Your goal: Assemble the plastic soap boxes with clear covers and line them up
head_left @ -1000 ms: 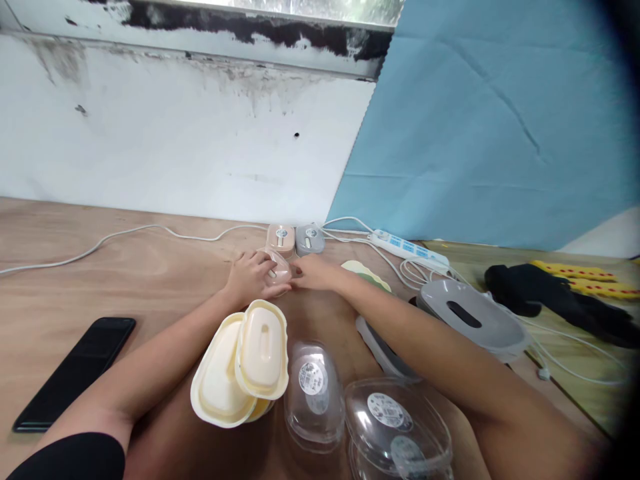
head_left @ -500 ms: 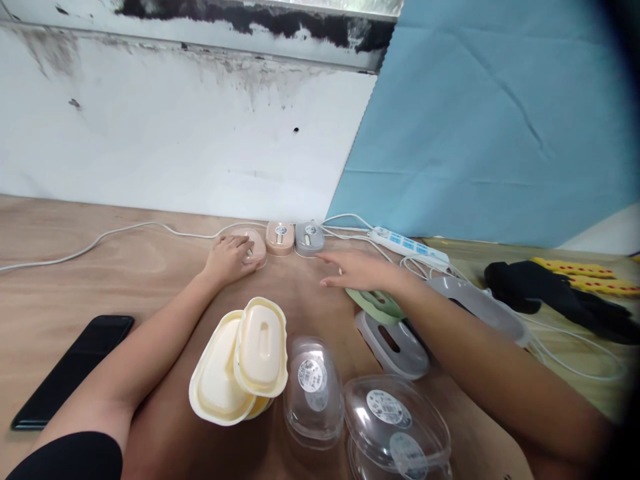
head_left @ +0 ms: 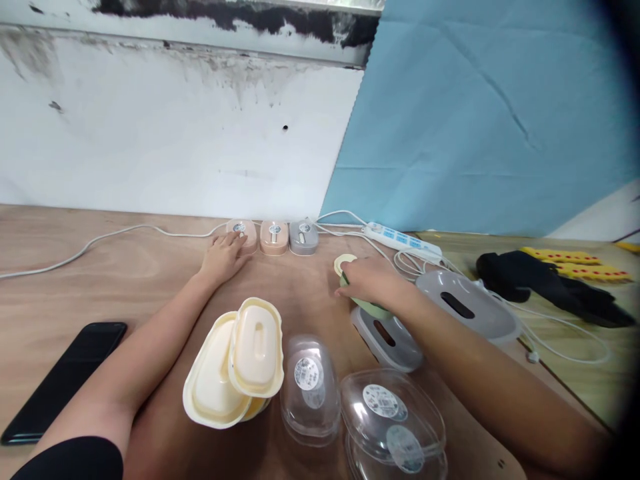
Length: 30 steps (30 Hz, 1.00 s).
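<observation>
My left hand (head_left: 223,258) lies with its fingers stretched over the front of a pink lidded soap box (head_left: 249,230), touching it. Right beside that box stand a peach one (head_left: 275,245) and a grey one (head_left: 303,247), in a row by the wall. With thumb and fingers closed, my right hand (head_left: 373,283) grips a green oval dish (head_left: 373,309), mostly hidden under the palm. A small cream round piece (head_left: 344,260) shows at its fingertips. Below the green dish lies a grey slotted tray (head_left: 395,350).
Cream trays (head_left: 213,387) are stacked in front, beside clear labelled lids (head_left: 310,393). A larger grey slotted dish (head_left: 475,303) lies at right, near a power strip (head_left: 403,241), white cables and black gloves (head_left: 545,283). A phone (head_left: 65,380) rests at left.
The pink box now sits straight in line with the other two. My right hand has drawn back from the grey box and closed on the green dish. The cream round piece has come into view.
</observation>
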{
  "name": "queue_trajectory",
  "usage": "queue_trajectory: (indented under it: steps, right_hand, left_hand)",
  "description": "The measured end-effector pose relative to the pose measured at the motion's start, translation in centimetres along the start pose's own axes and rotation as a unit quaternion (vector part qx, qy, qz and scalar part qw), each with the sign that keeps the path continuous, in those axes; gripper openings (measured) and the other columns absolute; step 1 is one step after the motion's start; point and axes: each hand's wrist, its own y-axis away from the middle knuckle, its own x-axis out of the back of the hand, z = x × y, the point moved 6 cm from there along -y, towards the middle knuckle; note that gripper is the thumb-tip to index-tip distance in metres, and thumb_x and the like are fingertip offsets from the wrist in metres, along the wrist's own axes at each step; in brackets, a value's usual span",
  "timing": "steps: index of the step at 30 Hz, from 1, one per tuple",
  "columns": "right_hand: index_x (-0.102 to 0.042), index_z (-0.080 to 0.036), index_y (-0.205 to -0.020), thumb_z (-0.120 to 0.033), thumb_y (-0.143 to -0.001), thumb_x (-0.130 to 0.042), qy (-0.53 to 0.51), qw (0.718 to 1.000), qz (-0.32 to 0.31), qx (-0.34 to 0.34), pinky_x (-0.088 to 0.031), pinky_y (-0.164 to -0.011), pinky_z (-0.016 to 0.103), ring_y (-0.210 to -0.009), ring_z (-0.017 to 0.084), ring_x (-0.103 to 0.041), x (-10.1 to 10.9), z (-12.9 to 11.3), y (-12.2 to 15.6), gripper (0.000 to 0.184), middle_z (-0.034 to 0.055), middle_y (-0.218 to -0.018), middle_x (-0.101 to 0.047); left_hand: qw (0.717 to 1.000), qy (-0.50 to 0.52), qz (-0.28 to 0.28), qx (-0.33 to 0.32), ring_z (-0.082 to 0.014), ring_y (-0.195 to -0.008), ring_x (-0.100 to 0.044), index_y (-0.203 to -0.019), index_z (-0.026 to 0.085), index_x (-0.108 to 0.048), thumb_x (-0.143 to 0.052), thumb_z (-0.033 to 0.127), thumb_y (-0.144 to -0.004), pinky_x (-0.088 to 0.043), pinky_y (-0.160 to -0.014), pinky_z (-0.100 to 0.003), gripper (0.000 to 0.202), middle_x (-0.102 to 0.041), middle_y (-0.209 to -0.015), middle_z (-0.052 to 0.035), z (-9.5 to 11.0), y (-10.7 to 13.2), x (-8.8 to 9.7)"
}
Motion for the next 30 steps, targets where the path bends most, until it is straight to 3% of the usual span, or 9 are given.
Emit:
queue_trajectory:
  steps: [6,9,12,15,19,23,25,28,30]
  right_hand:
    - [-0.072,-0.015,-0.107,-0.014,-0.083,-0.060,-0.029,0.998,0.051,0.038,-0.044,-0.064,0.035,-0.086,0.032,-0.071,-0.6,-0.5,0.0,0.027,0.0170,-0.097,-0.075]
    - [-0.073,-0.016,-0.104,-0.014,-0.085,-0.058,-0.039,0.995,0.086,0.043,-0.045,-0.066,0.036,-0.083,0.032,-0.070,1.0,-1.2,0.9,0.024,0.0165,-0.093,-0.075]
    - [-0.069,-0.020,-0.117,-0.023,-0.090,-0.059,-0.104,0.975,0.187,0.063,-0.047,-0.072,0.036,-0.088,0.030,-0.069,4.1,-2.4,2.3,0.029,0.0116,-0.097,-0.075]
    - [-0.054,-0.024,-0.139,-0.027,-0.090,-0.064,-0.256,0.932,0.228,0.121,-0.048,-0.074,0.033,-0.085,0.024,-0.068,5.6,-3.6,2.9,0.050,0.0049,-0.094,-0.073]
    - [-0.042,-0.026,-0.149,-0.024,-0.089,-0.063,-0.465,0.852,0.153,0.186,-0.054,-0.071,0.033,-0.077,0.020,-0.068,3.3,-4.9,0.9,0.064,0.0029,-0.096,-0.071]
    - [-0.029,-0.028,-0.156,-0.029,-0.085,-0.068,-0.682,0.704,0.112,0.164,-0.060,-0.077,0.037,-0.079,0.019,-0.071,0.1,-4.4,-1.6,0.081,0.0064,-0.112,-0.069]
    - [-0.019,-0.030,-0.158,-0.032,-0.080,-0.075,-0.744,0.645,0.085,0.149,-0.061,-0.077,0.037,-0.082,0.020,-0.073,-1.1,-4.4,-2.3,0.097,0.0065,-0.114,-0.069]
    - [-0.008,-0.031,-0.160,-0.033,-0.074,-0.081,-0.777,0.615,0.030,0.132,-0.062,-0.075,0.035,-0.083,0.020,-0.074,-2.4,-4.8,-2.3,0.112,0.0049,-0.108,-0.071]
    - [-0.003,-0.030,-0.160,-0.033,-0.076,-0.078,-0.763,0.635,0.002,0.121,-0.061,-0.072,0.035,-0.083,0.021,-0.075,-2.9,-4.9,-1.9,0.113,0.0048,-0.105,-0.072]
  left_hand:
    - [1.000,0.027,0.012,-0.008,-0.0371,-0.148,-0.035,-0.145,0.021,-0.050,-0.056,0.048,-0.093,-0.020,-0.119,-0.059,0.059,-0.044,-0.157,-0.0167,-0.2,0.3,-0.4]
    - [0.996,0.051,0.073,-0.026,-0.0373,-0.148,-0.034,-0.138,0.021,-0.056,-0.057,0.046,-0.093,-0.023,-0.118,-0.058,0.052,-0.047,-0.154,-0.0166,0.8,0.5,0.6]
    - [0.985,0.097,0.111,-0.084,-0.0347,-0.144,-0.042,-0.131,0.020,-0.061,-0.057,0.044,-0.094,-0.030,-0.116,-0.054,0.045,-0.058,-0.143,-0.0161,2.8,0.8,1.8]
    - [0.969,0.145,0.083,-0.184,-0.0335,-0.137,-0.050,-0.132,0.017,-0.060,-0.057,0.047,-0.093,-0.037,-0.114,-0.050,0.048,-0.062,-0.137,-0.0164,5.4,1.4,2.1]
    - [0.948,0.216,0.002,-0.236,-0.0346,-0.132,-0.054,-0.140,0.014,-0.053,-0.056,0.055,-0.093,-0.041,-0.111,-0.051,0.062,-0.060,-0.139,-0.0199,7.2,2.0,1.0]
    - [0.929,0.289,-0.054,-0.223,-0.0381,-0.135,-0.050,-0.151,0.016,-0.038,-0.064,0.066,-0.084,-0.039,-0.112,-0.055,0.087,-0.053,-0.147,-0.0205,7.8,2.1,-0.2]
    - [0.925,0.311,-0.063,-0.207,-0.0396,-0.137,-0.048,-0.155,0.017,-0.032,-0.068,0.067,-0.080,-0.038,-0.113,-0.056,0.097,-0.048,-0.152,-0.0205,8.0,1.9,-0.7]
    - [0.926,0.319,-0.069,-0.190,-0.0404,-0.139,-0.046,-0.157,0.018,-0.027,-0.072,0.065,-0.078,-0.038,-0.113,-0.056,0.103,-0.044,-0.155,-0.0204,8.3,1.6,-1.4]
    - [0.927,0.316,-0.077,-0.186,-0.0401,-0.138,-0.047,-0.157,0.020,-0.027,-0.075,0.063,-0.076,-0.038,-0.113,-0.056,0.104,-0.045,-0.154,-0.0193,8.5,1.5,-1.8]
